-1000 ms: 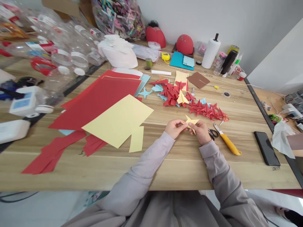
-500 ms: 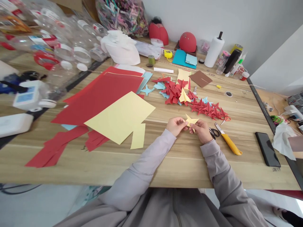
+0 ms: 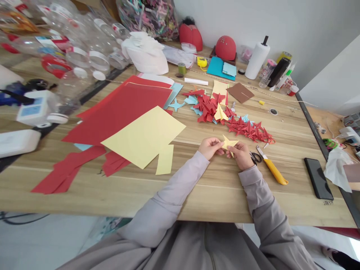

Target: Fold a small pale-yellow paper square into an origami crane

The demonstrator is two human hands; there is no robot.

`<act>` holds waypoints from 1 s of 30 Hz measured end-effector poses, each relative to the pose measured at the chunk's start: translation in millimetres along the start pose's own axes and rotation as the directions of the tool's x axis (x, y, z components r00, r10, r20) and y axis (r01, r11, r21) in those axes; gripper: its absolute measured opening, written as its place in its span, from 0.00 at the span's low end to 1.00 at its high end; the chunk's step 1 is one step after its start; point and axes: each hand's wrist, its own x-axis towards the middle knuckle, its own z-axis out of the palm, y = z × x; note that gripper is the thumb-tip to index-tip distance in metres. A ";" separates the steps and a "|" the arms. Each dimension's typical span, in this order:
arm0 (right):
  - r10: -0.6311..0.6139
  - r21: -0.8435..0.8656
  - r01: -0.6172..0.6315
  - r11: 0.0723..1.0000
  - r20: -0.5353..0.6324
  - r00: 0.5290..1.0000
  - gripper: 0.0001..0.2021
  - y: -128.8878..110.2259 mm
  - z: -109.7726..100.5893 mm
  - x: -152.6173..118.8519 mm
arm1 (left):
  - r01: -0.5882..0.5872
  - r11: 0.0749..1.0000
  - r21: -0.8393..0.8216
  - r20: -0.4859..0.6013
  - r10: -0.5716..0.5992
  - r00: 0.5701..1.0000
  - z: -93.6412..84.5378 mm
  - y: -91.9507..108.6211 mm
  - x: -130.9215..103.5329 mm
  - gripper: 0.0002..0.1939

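Observation:
A pale yellow folded paper star (image 3: 230, 143) is pinched between both my hands above the wooden table (image 3: 213, 187). My left hand (image 3: 210, 147) grips its left side with thumb and fingers closed. On the star's right lower side, my right hand (image 3: 241, 154) does the same. Just beyond my hands lies a heap of red folded paper stars (image 3: 208, 109), mixed with light blue ones and a yellow folded piece (image 3: 220, 113). Beside my right hand are black-handled scissors (image 3: 255, 157) and a yellow utility knife (image 3: 271, 167), its blade pointing away.
Left of my hands lie a yellow paper sheet (image 3: 144, 135), large red sheets (image 3: 135, 99) and red strips (image 3: 67, 170). Plastic bottles (image 3: 81, 56) crowd the far left. A phone (image 3: 317, 177) lies at the right. A white roll (image 3: 257, 60) stands at the back.
The whole view has shifted slightly. My hands still hold the yellow star, which now shows a little more openly between my fingers.

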 end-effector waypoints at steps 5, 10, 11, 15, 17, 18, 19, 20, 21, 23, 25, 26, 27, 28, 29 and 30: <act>0.004 0.023 -0.005 1.000 0.014 1.000 0.14 -2.8 1.4 -0.4 | -0.031 0.999 0.012 0.025 0.030 0.999 1.2 0.5 -1.2 0.19; 0.028 0.046 -0.029 0.999 0.018 0.999 0.13 -5.3 1.2 -0.5 | -0.096 0.991 0.092 0.099 0.087 0.991 1.7 3.4 -4.6 0.17; 0.028 0.047 -0.029 0.998 0.023 0.999 0.13 -5.2 1.2 -0.5 | -0.098 0.990 0.105 0.098 0.088 0.991 1.5 3.9 -4.9 0.16; 0.014 0.056 -0.016 0.998 0.034 0.999 0.14 -3.4 2.0 -0.3 | -0.079 0.990 0.118 0.063 0.072 0.995 0.8 4.1 -4.1 0.14; 0.008 0.065 -0.010 0.998 0.033 0.999 0.15 -2.9 3.1 -0.2 | -0.066 0.990 0.122 0.038 0.061 0.997 0.7 3.3 -3.3 0.14; 0.006 0.067 -0.008 0.998 0.034 0.999 0.15 -3.0 3.6 -0.3 | -0.061 0.990 0.123 0.027 0.058 0.998 0.8 2.9 -2.9 0.14; 0.006 0.066 -0.008 0.998 0.036 0.999 0.16 -3.2 4.1 -0.4 | -0.060 0.990 0.125 0.018 0.058 0.998 0.9 2.4 -2.7 0.13; 0.007 0.061 -0.009 0.998 0.037 0.999 0.16 -3.4 4.4 -0.6 | -0.062 0.990 0.126 0.012 0.061 0.998 1.1 2.1 -2.5 0.13; 0.008 0.055 -0.010 0.998 0.039 0.999 0.15 -3.7 4.5 -0.8 | -0.066 0.990 0.127 0.008 0.066 0.998 1.2 1.9 -2.5 0.13; 0.005 0.049 -0.007 0.999 0.042 0.999 0.14 -3.9 4.1 -1.0 | -0.078 0.989 0.129 0.009 0.077 0.997 1.5 2.0 -2.6 0.13; -0.001 0.039 0.000 0.999 0.045 0.999 0.14 -3.4 3.1 -1.0 | -0.088 0.987 0.131 0.013 0.087 0.996 1.5 2.3 -2.7 0.13; -0.005 0.028 0.004 1.000 0.048 0.999 0.14 -3.0 2.6 -0.9 | -0.090 0.987 0.132 0.015 0.089 0.996 1.5 2.4 -2.7 0.13; -0.009 0.014 0.009 1.000 0.052 0.999 0.14 -2.6 2.1 -0.8 | -0.093 0.987 0.131 0.016 0.091 0.996 1.5 2.3 -2.7 0.12; -0.012 0.000 0.012 1.000 0.056 0.998 0.15 -2.2 1.7 -0.7 | -0.095 0.987 0.129 0.016 0.094 0.995 1.5 2.1 -2.6 0.12; -0.014 -0.011 0.015 1.000 0.059 0.998 0.15 -2.0 1.4 -0.6 | -0.098 0.987 0.128 0.015 0.097 0.995 1.5 1.7 -2.4 0.12; -0.014 -0.017 0.015 1.000 0.062 0.998 0.15 -2.0 1.3 -0.6 | -0.099 0.987 0.128 0.014 0.098 0.995 1.5 1.3 -2.2 0.12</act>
